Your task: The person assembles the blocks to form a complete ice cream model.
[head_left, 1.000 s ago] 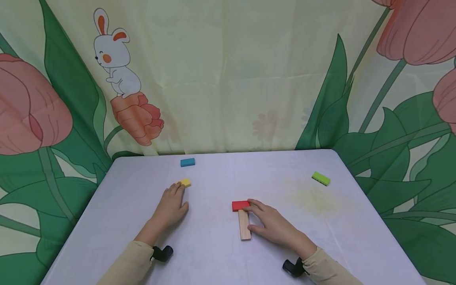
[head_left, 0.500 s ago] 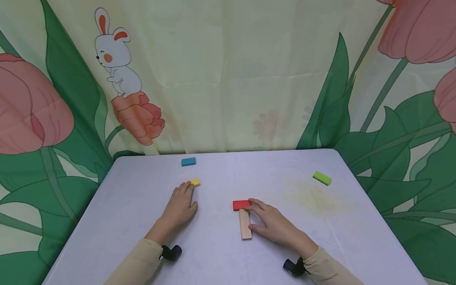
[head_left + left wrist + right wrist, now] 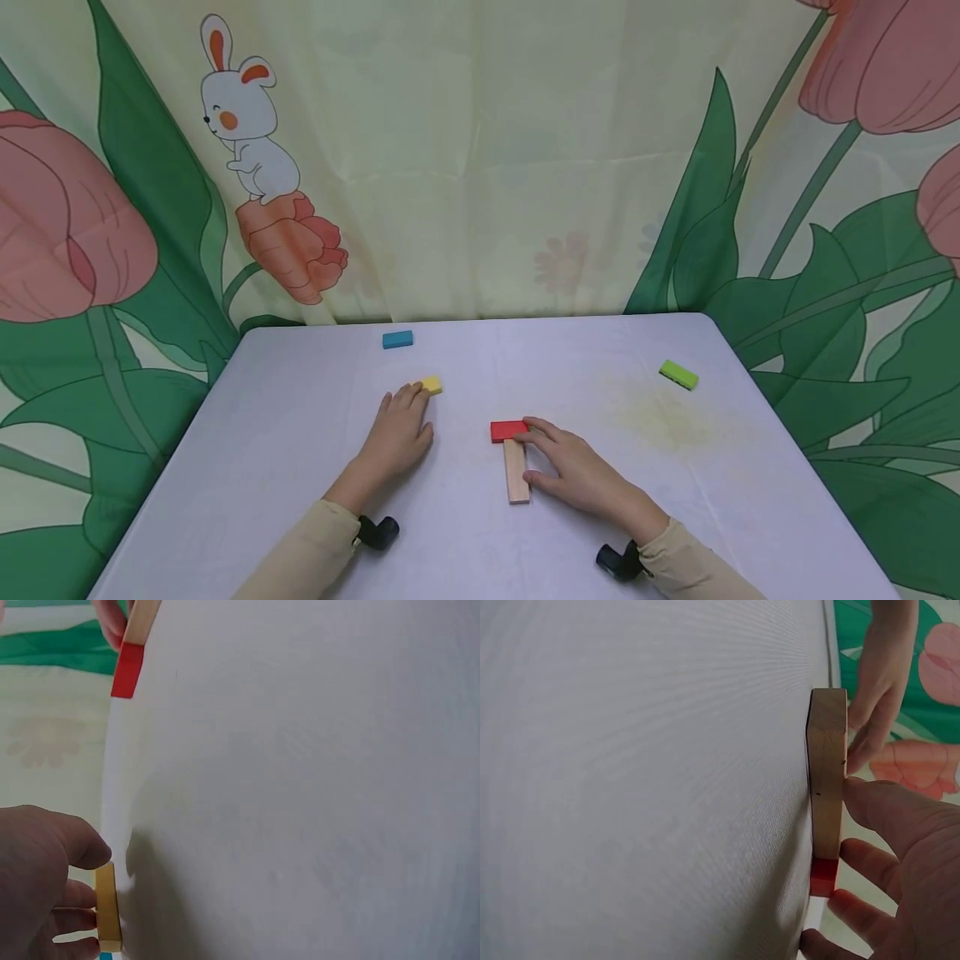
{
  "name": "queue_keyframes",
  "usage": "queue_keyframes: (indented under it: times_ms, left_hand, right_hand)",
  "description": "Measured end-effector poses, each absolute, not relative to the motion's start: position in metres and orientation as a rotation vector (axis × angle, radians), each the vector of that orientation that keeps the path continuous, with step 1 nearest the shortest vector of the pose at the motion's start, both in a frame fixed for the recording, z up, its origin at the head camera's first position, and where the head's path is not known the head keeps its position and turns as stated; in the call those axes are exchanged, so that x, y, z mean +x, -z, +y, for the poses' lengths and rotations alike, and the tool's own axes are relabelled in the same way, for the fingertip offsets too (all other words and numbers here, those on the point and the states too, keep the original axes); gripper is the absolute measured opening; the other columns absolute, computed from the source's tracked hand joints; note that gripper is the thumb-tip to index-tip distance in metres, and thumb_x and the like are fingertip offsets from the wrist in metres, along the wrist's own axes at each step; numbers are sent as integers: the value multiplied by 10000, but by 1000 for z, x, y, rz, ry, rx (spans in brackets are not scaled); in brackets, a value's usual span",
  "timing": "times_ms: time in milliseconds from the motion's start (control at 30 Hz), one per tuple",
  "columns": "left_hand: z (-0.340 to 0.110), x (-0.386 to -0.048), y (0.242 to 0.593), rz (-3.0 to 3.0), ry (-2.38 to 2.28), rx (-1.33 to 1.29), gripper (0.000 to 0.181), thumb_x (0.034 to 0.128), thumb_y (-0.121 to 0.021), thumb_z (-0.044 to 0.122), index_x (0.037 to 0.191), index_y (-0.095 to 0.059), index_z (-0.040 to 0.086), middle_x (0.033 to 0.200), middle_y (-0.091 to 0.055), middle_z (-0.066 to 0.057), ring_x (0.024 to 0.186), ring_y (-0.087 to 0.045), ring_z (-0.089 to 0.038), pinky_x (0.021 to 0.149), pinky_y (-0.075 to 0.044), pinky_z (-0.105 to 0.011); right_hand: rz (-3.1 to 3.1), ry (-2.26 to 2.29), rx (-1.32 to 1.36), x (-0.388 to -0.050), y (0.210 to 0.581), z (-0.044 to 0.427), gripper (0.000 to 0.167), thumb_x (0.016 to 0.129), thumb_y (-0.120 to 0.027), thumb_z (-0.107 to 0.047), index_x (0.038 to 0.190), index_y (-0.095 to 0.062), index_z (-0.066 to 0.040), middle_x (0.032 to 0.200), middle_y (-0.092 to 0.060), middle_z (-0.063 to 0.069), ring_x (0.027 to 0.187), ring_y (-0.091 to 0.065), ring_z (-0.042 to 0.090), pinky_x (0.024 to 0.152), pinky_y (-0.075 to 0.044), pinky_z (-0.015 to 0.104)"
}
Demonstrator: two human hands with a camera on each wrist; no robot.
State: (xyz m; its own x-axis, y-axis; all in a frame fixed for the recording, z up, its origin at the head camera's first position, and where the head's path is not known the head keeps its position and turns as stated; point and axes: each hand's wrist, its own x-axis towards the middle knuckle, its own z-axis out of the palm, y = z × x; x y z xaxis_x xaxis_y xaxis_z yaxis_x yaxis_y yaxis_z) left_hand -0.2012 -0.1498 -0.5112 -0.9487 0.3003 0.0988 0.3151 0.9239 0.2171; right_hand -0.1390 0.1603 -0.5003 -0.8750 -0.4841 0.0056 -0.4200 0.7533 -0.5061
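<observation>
On a yellow block (image 3: 432,385) lie the fingertips of the left hand (image 3: 397,437), the thumb held apart. The left wrist view has the yellow block (image 3: 108,907) against several fingers, its end near the thumb tip. A red block (image 3: 507,431) lies crosswise at the far end of a plain wooden block (image 3: 516,475), forming a T. The right hand (image 3: 581,475) rests at their right side, fingers at the red block and the join, thumb by the wooden block. In the right wrist view the thumb meets the wooden block (image 3: 826,780); a finger reaches the red block (image 3: 823,877).
A blue block (image 3: 397,339) lies near the table's back edge, left of the middle. Toward the back right is a green block (image 3: 678,375). A printed curtain (image 3: 480,167) hangs behind the white table (image 3: 585,358).
The left hand and the yellow block have slid right across the table, toward the red block. The right hand, the red block and the wooden block have stayed in place.
</observation>
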Motion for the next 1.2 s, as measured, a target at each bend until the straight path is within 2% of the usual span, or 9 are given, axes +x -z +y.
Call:
queue_keyframes:
  times_ms: [433, 900, 1200]
  left_hand:
    - [-124, -194, 507, -2999, 475, -487, 515, 1000, -595, 220, 1452, -538, -20, 1552, -488, -193, 1487, -408, -381, 1226, -272, -651]
    - [-91, -191, 505, -3045, 434, -532, 531, 972, -618, 235, 1458, -548, 32, 1562, -495, -146, 1489, -417, -333, 1237, -284, -618]
    - [-69, -187, 508, -3031, 402, -632, 542, 956, -610, 179, 1477, -536, 50, 1573, -490, -123, 1497, -411, -319, 1239, -305, -585]
  right_hand:
    - [2800, 791, -690, -140, 501, 159, 533, 959, -736, -328, 1451, -570, -208, 1638, -398, 71, 1426, -479, 399, 1134, -429, 611]
    - [2783, 819, -684, -141, 499, 159, 533, 953, -744, -319, 1447, -572, -212, 1630, -411, 80, 1426, -482, 402, 1127, -435, 620]
    - [2778, 824, -689, -143, 502, 161, 535, 951, -745, -329, 1446, -571, -220, 1630, -411, 83, 1448, -460, 391, 1133, -422, 630]
